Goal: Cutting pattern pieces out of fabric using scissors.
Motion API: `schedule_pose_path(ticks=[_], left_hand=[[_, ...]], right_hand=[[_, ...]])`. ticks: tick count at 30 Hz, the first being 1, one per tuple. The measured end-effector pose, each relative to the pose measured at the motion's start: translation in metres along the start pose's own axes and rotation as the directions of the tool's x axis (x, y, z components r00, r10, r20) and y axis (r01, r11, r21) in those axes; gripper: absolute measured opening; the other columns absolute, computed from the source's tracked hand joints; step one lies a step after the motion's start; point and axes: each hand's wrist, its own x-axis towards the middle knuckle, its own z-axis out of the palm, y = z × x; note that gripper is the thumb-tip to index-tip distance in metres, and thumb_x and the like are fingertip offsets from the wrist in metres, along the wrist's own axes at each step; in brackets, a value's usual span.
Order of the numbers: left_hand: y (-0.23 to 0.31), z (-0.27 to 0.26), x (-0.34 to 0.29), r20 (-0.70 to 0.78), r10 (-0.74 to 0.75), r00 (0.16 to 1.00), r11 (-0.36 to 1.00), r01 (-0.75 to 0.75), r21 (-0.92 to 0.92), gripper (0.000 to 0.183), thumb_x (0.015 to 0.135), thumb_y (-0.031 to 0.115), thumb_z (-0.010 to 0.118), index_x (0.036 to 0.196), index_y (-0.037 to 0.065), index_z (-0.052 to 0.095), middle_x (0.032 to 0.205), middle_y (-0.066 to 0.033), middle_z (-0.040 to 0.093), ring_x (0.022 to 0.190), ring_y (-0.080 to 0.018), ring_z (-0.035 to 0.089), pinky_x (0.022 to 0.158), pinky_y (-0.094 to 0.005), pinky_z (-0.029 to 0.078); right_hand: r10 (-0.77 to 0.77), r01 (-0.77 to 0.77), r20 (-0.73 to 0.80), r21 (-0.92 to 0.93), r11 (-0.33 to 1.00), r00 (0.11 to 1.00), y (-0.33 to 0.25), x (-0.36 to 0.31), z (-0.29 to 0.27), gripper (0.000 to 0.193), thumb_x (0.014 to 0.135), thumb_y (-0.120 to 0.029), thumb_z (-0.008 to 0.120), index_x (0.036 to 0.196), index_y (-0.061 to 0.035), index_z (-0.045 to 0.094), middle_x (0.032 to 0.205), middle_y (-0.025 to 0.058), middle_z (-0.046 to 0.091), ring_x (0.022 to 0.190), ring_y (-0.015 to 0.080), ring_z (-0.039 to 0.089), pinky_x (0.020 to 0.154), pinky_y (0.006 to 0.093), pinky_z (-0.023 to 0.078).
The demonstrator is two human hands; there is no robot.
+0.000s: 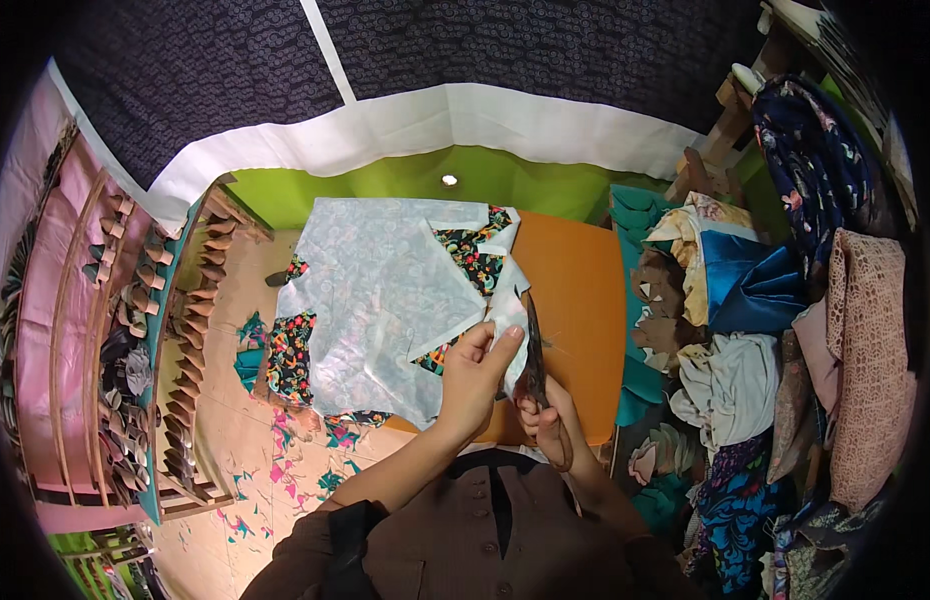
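Observation:
A fabric piece, pale on its upturned side, lies over the orange tabletop. Folded parts of it show a black floral print with red, orange and green. My left hand is closed on a strip at its right edge, thumb on top. Large dark scissors are in my right hand, fingers wrapped round the handles. Their blades point away from me, along the right side of the held strip. Whether the blades touch the cloth I cannot tell.
Piles of folded cloth, including a shiny blue one and a white one, crowd the right side. A wooden rack with several shoe-shaped pieces stands at left. Coloured scraps litter the floor. A dark patterned curtain hangs beyond.

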Motion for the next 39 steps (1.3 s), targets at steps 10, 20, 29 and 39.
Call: schedule_pose_path(ticks=[10,20,29,39], left_hand=[[-0.007,-0.010,0.004,-0.024,0.153,0.988,0.945,-0.139,0.298,0.019,0.082,0.012,0.055,0.068,0.003,0.047,0.059,0.0058,0.039,0.053,-0.0002,0.032,0.046,-0.0166,0.026],[0.002,-0.008,0.002,-0.040,0.115,0.993,0.983,-0.108,0.148,0.015,0.082,0.009,0.054,0.070,0.002,0.049,0.061,0.0051,0.043,0.056,-0.0003,0.035,0.049,-0.0170,0.030],[-0.008,-0.025,0.003,-0.026,0.132,0.991,0.943,-0.117,0.312,0.028,0.080,0.012,0.058,0.060,0.006,0.038,0.059,0.0064,0.029,0.056,-0.0012,0.026,0.047,-0.0183,0.022],[0.010,-0.031,-0.003,-0.012,0.124,0.992,0.981,-0.121,0.148,0.021,0.081,0.008,0.055,0.064,0.005,0.043,0.059,0.0072,0.036,0.055,0.0001,0.030,0.047,-0.0169,0.024]], right_hand=[[-0.019,0.017,-0.030,-0.039,0.999,0.999,0.006,0.004,0.009,0.074,0.068,-0.073,0.036,0.082,-0.0010,0.044,0.061,-0.0002,0.038,0.055,0.0091,0.037,0.048,0.0241,0.031],[-0.015,0.014,-0.022,-0.015,1.000,1.000,0.006,0.004,0.015,0.067,0.074,-0.066,0.039,0.082,-0.0003,0.045,0.062,0.0008,0.041,0.057,0.0086,0.037,0.048,0.0240,0.032],[-0.062,0.060,-0.029,-0.054,0.997,0.998,0.007,0.003,0.023,0.069,0.075,-0.066,0.035,0.091,0.0005,0.043,0.063,0.0037,0.042,0.056,0.0121,0.039,0.050,0.0253,0.033],[-0.055,0.053,-0.041,-0.041,0.998,0.998,0.009,0.002,0.040,0.066,0.076,-0.065,0.035,0.084,-0.0005,0.045,0.064,0.0015,0.039,0.057,0.0102,0.037,0.051,0.0244,0.033]])
